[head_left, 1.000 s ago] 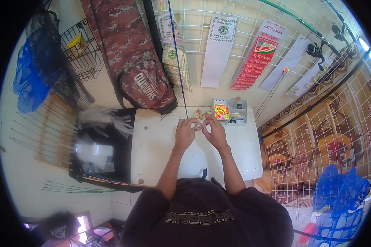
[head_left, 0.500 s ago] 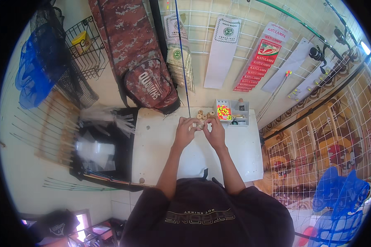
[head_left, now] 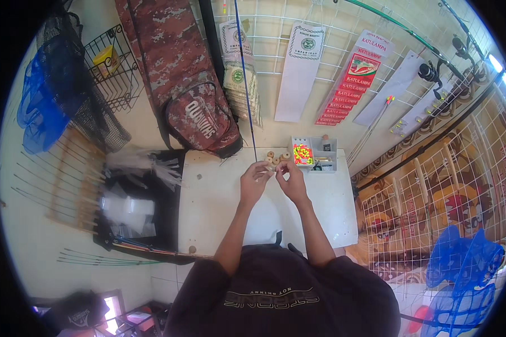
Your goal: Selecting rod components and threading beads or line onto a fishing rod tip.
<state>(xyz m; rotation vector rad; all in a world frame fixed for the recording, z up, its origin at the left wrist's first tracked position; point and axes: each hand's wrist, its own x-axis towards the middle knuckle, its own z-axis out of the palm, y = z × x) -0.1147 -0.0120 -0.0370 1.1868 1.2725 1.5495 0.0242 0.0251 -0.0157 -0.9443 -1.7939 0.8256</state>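
A white table (head_left: 219, 208) stands against a wall covered by a wire grid, where long packets hang and a camouflage bag (head_left: 194, 106) leans down to the table's far left corner. To the left of the table lies a black tray (head_left: 168, 168) with clear plastic pieces, touching the table's left edge; to the right of the table a wire fence panel stands close, so free room on that side is small. The middle and near part of the table top is bare, and both forearms cross it from the near edge. At the far edge of the table sits a small clear compartment box (head_left: 314, 154) with bright yellow and pink beads in one compartment, and just left of it a few small round tan beads (head_left: 275, 156) lie on the table. The left hand (head_left: 254, 181) and the right hand (head_left: 290, 177) are close together, just before these beads, fingertips nearly meeting and pinched on something very small; what it is cannot be told. A thin blue rod (head_left: 245, 78) comes down from the wall and ends just above the left hand.
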